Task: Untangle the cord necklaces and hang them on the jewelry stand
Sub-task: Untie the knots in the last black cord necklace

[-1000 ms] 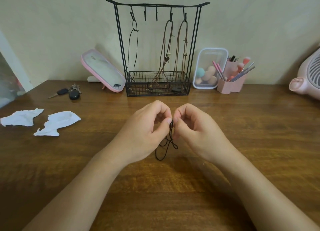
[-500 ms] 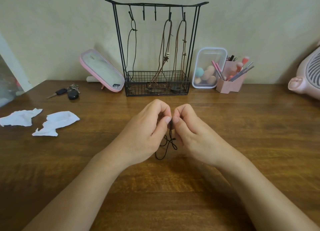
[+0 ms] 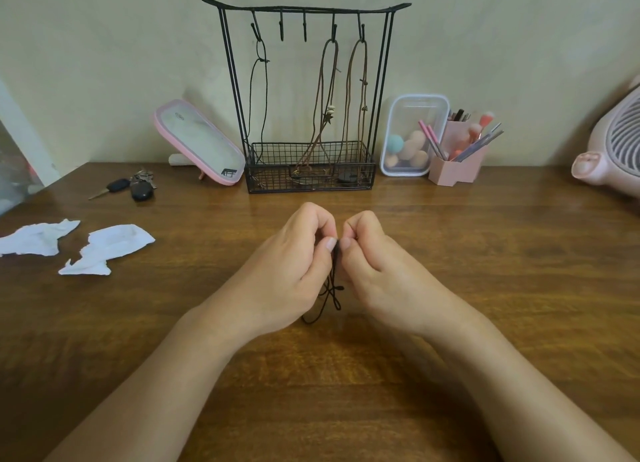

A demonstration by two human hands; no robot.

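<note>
A tangled black cord necklace [image 3: 331, 290] hangs between my two hands over the middle of the wooden table [image 3: 485, 253]. My left hand [image 3: 294, 271] and my right hand [image 3: 377, 267] both pinch its top between thumb and fingers, thumbs almost touching. Its loops dangle down to the table. The black wire jewelry stand [image 3: 306, 9] rises at the back against the wall. On it hang one black cord necklace [image 3: 261, 90] at the left hook and two brown cord necklaces [image 3: 327, 94] [image 3: 362, 90] at the right hooks. Two middle hooks are bare.
A pink tilted mirror [image 3: 199, 142] and keys [image 3: 133, 186] lie left of the stand. Two torn white papers [image 3: 104, 248] lie at the left. A clear box of sponges [image 3: 412, 135], a pink brush holder [image 3: 457, 160] and a pink fan [image 3: 613, 149] stand at the right.
Both hands stay together on the black cord, fingers shifting slightly at the knot. The dangling loops have barely moved.
</note>
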